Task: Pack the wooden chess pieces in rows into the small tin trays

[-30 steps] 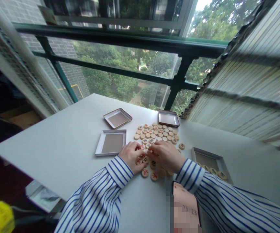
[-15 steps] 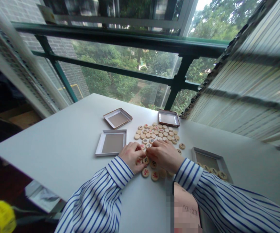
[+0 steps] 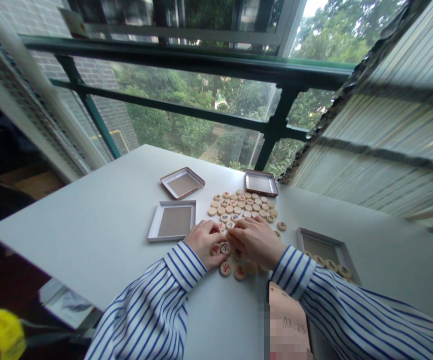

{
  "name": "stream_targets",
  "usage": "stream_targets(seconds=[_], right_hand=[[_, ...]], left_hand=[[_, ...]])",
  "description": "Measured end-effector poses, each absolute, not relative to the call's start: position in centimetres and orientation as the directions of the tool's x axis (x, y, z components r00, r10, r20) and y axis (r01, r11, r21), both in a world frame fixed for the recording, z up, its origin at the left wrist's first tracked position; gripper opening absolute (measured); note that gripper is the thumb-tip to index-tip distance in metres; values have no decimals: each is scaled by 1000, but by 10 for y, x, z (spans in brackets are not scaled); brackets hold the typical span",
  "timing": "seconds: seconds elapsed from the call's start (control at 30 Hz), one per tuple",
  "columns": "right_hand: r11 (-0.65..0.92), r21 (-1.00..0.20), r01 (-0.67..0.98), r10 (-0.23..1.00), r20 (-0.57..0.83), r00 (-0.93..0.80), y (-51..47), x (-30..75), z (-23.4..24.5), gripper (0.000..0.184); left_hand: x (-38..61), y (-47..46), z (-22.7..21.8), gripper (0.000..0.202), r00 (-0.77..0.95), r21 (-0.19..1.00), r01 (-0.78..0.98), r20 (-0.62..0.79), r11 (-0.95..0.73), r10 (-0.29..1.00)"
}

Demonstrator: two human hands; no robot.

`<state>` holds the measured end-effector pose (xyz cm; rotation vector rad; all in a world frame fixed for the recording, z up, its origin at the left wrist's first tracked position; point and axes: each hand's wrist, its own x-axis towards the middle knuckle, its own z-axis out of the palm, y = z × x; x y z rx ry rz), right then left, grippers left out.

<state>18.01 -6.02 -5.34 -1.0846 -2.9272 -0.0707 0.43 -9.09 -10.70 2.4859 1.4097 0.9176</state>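
Little change: I see left hand point(image 3: 204, 241) and right hand point(image 3: 257, 239) still close together among wooden discs point(image 3: 240, 271) on the table point(image 3: 88, 215); work remains there. Both curled; whether gripping, I cannot tell.

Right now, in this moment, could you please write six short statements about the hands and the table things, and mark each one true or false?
1. The left hand and right hand are close together among the pieces. True.
2. All the pieces show red characters. False: some show black ones, and some faces look blank.
3. The far left tray lies beyond the near left tray. True.
4. The phone is next to the right sleeve. True.
5. The right sleeve is plain. False: it has blue stripes.
6. The phone shows letters only. False: digits are on it.
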Motion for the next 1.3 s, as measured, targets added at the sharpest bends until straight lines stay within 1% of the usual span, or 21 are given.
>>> stream_targets(seconds=[0.07,0.13,0.23,0.3,0.4,0.47,0.53,0.63,0.7,0.87,0.97,1.07,1.2,1.3], right_hand=[[748,-10,663,663,50,-747,-59,181,-54,31],[733,-87,674,679,57,-732,-58,182,-56,31],[683,-288,671,712,61,-700,-54,184,-56,31],[611,-450,651,741,34,-671,-52,185,-55,33],[456,-660,597,763,-55,-644,-51,186,-52,35],[356,-751,557,770,-102,-629,-51,186,-49,35],[281,-805,523,777,-130,-616,-52,185,-45,34],[208,-852,481,777,-155,-610,-53,182,-42,32],[188,-866,463,774,-160,-612,-53,181,-41,31],[200,-878,435,762,-140,-633,-52,181,-40,29],[189,-874,447,762,-156,-628,-51,184,-42,30],[202,-868,453,776,-140,-615,-49,190,-44,32],[203,-864,460,823,-104,-558,-46,204,-42,34],[241,-827,508,848,-75,-524,-44,216,-40,33]], left_hand=[[5,-91,-105,28,368,414,726,441,-549,819],[5,-90,-104,27,342,428,727,452,-537,824],[4,-88,-102,27,285,447,736,476,-508,832],[4,-86,-102,28,264,450,738,492,-502,829],[4,-85,-103,29,259,445,729,524,-520,811],[4,-85,-102,29,255,443,720,547,-535,797],[5,-85,-101,27,246,443,713,567,-543,786],[7,-86,-98,24,243,442,704,585,-556,774],[8,-86,-96,20,243,442,697,595,-564,766],[9,-86,-93,18,250,434,691,608,-579,754],[10,-86,-94,18,252,426,692,614,-583,748],[10,-85,-96,18,252,420,697,616,-581,746],[10,-83,-100,20,228,414,747,575,-520,786],[11,-82,-101,19,232,390,789,526,-475,818]])
